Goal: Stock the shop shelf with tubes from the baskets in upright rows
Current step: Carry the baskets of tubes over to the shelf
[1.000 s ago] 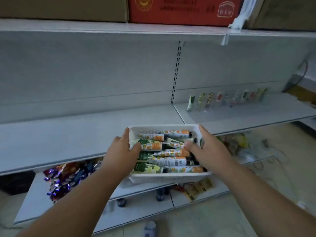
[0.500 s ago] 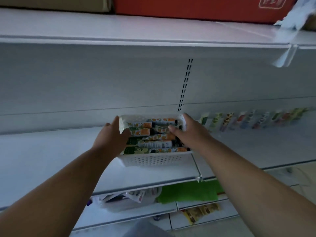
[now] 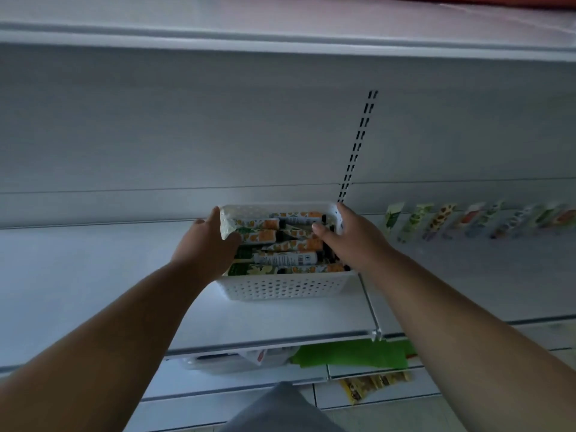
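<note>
A white perforated basket (image 3: 286,288) sits on the grey shelf (image 3: 93,275), close to the back wall. It is full of tubes (image 3: 286,257) with orange and green prints, all lying flat. My left hand (image 3: 205,247) grips the basket's left rim, thumb inside. My right hand (image 3: 352,241) grips the right rim, thumb over the tubes. On the neighbouring shelf to the right, a row of upright tubes (image 3: 473,218) stands along the back.
A slotted upright (image 3: 358,145) runs down the back wall behind the basket. The shelf joint (image 3: 372,313) lies just right of the basket. Below are lower shelves with a green sheet (image 3: 352,355) and a yellow packet (image 3: 371,383).
Both hands lifted the basket from in front of the shelf edge and set it deep on the shelf. The view has tilted and moved closer.
</note>
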The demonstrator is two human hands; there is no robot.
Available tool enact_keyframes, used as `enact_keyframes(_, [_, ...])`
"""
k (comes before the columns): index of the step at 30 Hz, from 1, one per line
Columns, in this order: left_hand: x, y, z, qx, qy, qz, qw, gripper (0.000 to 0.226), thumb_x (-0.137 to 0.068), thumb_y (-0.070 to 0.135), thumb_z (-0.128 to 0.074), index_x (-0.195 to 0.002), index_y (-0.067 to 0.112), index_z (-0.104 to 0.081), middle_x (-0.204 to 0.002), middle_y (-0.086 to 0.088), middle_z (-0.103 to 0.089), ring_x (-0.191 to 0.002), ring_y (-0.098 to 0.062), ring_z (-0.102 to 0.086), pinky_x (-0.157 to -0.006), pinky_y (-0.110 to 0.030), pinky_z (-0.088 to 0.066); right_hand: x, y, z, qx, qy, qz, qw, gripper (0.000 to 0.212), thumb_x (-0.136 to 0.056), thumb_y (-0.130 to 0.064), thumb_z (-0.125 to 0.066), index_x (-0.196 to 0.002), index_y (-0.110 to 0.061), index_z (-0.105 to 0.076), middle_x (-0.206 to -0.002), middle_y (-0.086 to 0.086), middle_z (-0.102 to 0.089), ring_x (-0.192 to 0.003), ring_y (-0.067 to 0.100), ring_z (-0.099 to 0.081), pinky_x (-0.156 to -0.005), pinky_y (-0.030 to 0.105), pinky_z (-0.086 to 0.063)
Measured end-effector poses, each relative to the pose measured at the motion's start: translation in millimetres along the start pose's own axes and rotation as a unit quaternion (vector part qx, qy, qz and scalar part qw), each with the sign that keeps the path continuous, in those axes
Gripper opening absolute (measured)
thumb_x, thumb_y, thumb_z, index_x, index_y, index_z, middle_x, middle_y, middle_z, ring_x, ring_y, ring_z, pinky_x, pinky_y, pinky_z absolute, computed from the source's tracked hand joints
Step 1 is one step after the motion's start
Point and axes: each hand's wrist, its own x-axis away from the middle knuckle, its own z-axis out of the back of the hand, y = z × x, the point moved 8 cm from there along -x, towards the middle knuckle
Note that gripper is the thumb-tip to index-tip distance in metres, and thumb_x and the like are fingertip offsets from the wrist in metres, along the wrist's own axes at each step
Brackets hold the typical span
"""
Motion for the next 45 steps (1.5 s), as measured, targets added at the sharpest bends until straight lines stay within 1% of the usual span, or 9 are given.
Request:
enact_keyframes(3, [8,9,6,-0.016,-0.007,-0.010,1.000,0.054,-0.091,0.038,-0.052,-0.139,0.022,-0.033,-0.110,-0.014,-0.056,-0.088,-0.030,-0.057,-0.063,-0.032,-0.045,3,-2,4,0.061,0.000,0.007,0.998,0.091,-0.084,-0.078,-0.039,-0.153,-0.023,-0.018,-0.152,0.012,-0.037,-0.135,0.031,-0.042,-0.104,0.043,-0.042])
enact_keyframes(8, [46,19,27,-0.090,0.076,-0.028,0.993,0.062,-0.091,0.054,-0.047,-0.141,0.022,-0.030,-0.125,-0.016,-0.049,-0.111,-0.037,-0.052,-0.091,-0.045,-0.046,19,-21,30,0.181,0.068,0.047,0.980,0.082,-0.085,-0.077,-0.034,-0.138,-0.016,-0.043,-0.125,0.014,-0.046,-0.111,0.032,-0.054,-0.082,0.038,-0.049])
enact_keyframes(12, [99,21,34,-0.075,0.141,-0.012,0.987,0.058,-0.089,0.053,-0.049,-0.136,0.020,-0.040,-0.122,-0.013,-0.050,-0.111,-0.035,-0.050,-0.092,-0.045,-0.043,33,-53,24,0.166,0.027,0.113,0.979,0.078,-0.087,-0.075,-0.035,-0.136,-0.015,-0.044,-0.131,0.013,-0.043,-0.117,0.031,-0.050,-0.089,0.039,-0.047])
enact_keyframes(20, [230,-39,49,-0.039,0.200,0.132,0.970,0.048,-0.089,0.047,-0.054,-0.132,0.026,-0.048,-0.126,-0.001,-0.049,-0.119,-0.023,-0.045,-0.099,-0.037,-0.038,116,-156,-40,0.099,-0.059,0.332,0.936,0.067,-0.088,-0.065,-0.047,-0.133,-0.015,-0.048,-0.129,0.012,-0.045,-0.120,0.031,-0.045,-0.097,0.037,-0.038])
enact_keyframes(24, [315,-90,74,-0.057,0.250,0.192,0.947,0.037,-0.089,0.046,-0.056,-0.120,0.026,-0.054,-0.110,0.004,-0.054,-0.108,-0.020,-0.050,-0.091,-0.034,-0.039,188,-220,-82,0.055,-0.124,0.428,0.893,0.065,-0.087,-0.062,-0.048,-0.134,-0.017,-0.049,-0.126,0.008,-0.045,-0.119,0.025,-0.047,-0.099,0.034,-0.037])
enact_keyframes(28, [409,-153,94,-0.053,0.268,0.271,0.923,0.036,-0.090,0.050,-0.051,-0.121,0.031,-0.051,-0.113,0.011,-0.050,-0.109,-0.013,-0.049,-0.084,-0.027,-0.037,277,-290,-130,0.042,-0.167,0.511,0.842,0.063,-0.087,-0.062,-0.052,-0.133,-0.020,-0.051,-0.119,0.002,-0.047,-0.110,0.019,-0.051,-0.095,0.034,-0.044])
enact_keyframes(35, [607,-280,143,-0.093,0.298,0.402,0.861,0.035,-0.088,0.053,-0.050,-0.117,0.033,-0.053,-0.109,0.012,-0.053,-0.105,-0.014,-0.051,-0.084,-0.031,-0.045,481,-414,-237,0.008,-0.249,0.625,0.740,0.061,-0.088,-0.061,-0.053,-0.136,-0.024,-0.048,-0.124,0.002,-0.049,-0.114,0.020,-0.050,-0.098,0.038,-0.044])
enact_keyframes(39, [710,-333,174,-0.112,0.315,0.470,0.817,0.042,-0.088,0.054,-0.050,-0.120,0.029,-0.057,-0.114,0.010,-0.057,-0.112,-0.016,-0.052,-0.090,-0.035,-0.046,590,-475,-282,-0.016,-0.293,0.666,0.686,0.057,-0.089,-0.058,-0.054,-0.134,-0.025,-0.049,-0.119,-0.003,-0.048,-0.112,0.016,-0.049,-0.093,0.032,-0.043])
enact_keyframes(45, [783,-426,210,-0.105,0.333,0.525,0.776,0.042,-0.089,0.053,-0.048,-0.124,0.029,-0.053,-0.119,0.010,-0.054,-0.113,-0.012,-0.048,-0.093,-0.033,-0.041,692,-553,-356,-0.032,-0.327,0.713,0.619,0.058,-0.089,-0.059,-0.052,-0.137,-0.027,-0.046,-0.128,-0.004,-0.048,-0.121,0.015,-0.047,-0.100,0.039,-0.044])
